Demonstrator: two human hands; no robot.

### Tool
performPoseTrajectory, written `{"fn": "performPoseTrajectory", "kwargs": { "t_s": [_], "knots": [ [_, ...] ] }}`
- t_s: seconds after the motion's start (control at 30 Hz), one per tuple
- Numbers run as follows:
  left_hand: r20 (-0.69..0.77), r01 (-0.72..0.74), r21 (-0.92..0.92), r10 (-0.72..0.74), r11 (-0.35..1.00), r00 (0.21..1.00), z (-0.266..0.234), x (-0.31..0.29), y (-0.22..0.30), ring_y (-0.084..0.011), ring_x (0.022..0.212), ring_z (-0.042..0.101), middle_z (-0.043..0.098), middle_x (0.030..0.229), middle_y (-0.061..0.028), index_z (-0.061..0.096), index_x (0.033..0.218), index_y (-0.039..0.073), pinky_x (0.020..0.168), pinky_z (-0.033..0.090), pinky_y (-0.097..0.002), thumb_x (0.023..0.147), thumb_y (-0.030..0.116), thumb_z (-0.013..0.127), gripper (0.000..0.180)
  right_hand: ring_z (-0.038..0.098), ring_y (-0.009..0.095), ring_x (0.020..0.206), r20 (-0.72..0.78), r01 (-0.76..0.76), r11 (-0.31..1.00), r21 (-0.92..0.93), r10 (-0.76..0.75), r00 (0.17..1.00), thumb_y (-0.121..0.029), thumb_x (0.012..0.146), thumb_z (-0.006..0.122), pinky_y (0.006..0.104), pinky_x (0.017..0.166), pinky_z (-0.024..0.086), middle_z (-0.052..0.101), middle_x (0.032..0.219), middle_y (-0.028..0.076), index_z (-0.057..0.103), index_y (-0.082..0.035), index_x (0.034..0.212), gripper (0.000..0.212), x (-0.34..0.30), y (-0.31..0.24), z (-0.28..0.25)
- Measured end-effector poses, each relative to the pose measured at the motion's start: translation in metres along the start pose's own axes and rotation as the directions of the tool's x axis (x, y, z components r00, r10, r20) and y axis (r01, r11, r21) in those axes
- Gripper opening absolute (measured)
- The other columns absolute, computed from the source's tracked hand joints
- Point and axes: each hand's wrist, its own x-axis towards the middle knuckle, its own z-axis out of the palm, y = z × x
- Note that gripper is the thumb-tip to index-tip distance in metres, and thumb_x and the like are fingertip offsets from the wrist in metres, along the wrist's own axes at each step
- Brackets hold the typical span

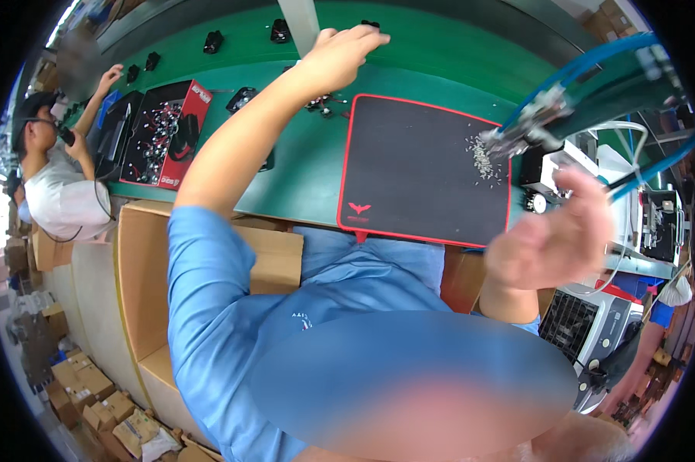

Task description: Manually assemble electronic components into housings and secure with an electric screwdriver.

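My left hand [343, 55] reaches across the table to the green conveyor belt [440, 50] at the far side. Its fingers are stretched forward, with no object visible in them. Just beyond the fingers is a small black part [370, 24], partly hidden; whether they touch it I cannot tell. On the right, my right hand [551, 239] is raised near the corner of a black mat [417, 169] with a red border. Motion blurs its bent fingers, so a grip is unclear. Small silvery screws [484, 160] lie scattered on the mat's right side.
A metal tool head [528, 123] with blue hoses hangs over the mat's right edge. More black parts [213, 41] sit along the belt. At left, a red-edged box [163, 135] holds small parts. A co-worker [63, 169] sits beyond it. An open carton [143, 285] stands beside me.
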Motion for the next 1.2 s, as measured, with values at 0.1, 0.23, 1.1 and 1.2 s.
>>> {"fn": "performPoseTrajectory", "kwargs": {
  "t_s": [0.1,0.23,1.1,1.2],
  "knots": [
    [0.163,0.165,-0.149,-0.14,0.975,0.977,-0.072,-0.081,0.018,-0.0349,0.122,0.059,0.063,0.126,-0.013,0.063,0.129,0.008,0.101,0.044,-0.0452,0.087,0.004,0.071,0.043,0.067,0.034,0.095,0.493,-0.416,0.905,0.086,0.324,0.808,-0.017,0.085,0.081,0.0403,0.084,0.056,0.069,0.1,0.014,0.071,-0.005,0.107,0.027,-0.017,-0.026,0.084],
    [0.288,0.349,-0.058,-0.319,0.935,0.903,-0.1,-0.169,0.012,-0.0343,0.12,0.059,0.063,0.12,-0.0116,0.067,0.12,0.008,0.098,0.044,-0.0444,0.08,0.015,0.081,0.043,0.069,0.037,0.095,0.736,-0.441,0.891,-0.11,0.371,0.567,-0.024,0.086,0.078,0.0467,0.082,0.056,0.069,0.097,0.016,0.07,-0.002,0.097,0.025,-0.078,0.02,0.191],
    [0.129,0.518,-0.002,-0.513,0.855,0.848,-0.016,-0.185,0.043,-0.037,0.125,0.053,0.054,0.137,-0.015,0.063,0.127,0.006,0.102,0.045,-0.0499,0.078,0.041,0.087,0.065,0.068,0.033,0.098,0.539,-0.619,0.754,-0.221,0.623,0.566,0.0,0.082,0.075,0.0423,0.085,0.056,0.066,0.112,0.013,0.072,-0.005,0.093,0.013,-0.138,-0.036,0.057],
    [0.183,0.399,-0.194,-0.366,0.896,0.912,-0.01,-0.177,0.05,-0.038,0.123,0.054,0.053,0.13,-0.0157,0.063,0.12,0.006,0.101,0.049,-0.045,0.077,0.031,0.089,0.056,0.068,0.033,0.098,0.522,-0.53,0.815,-0.234,0.566,0.639,0.0,0.082,0.076,0.0411,0.083,0.056,0.067,0.112,0.013,0.072,-0.005,0.097,0.016,-0.148,-0.04,0.046]
  ]
}}
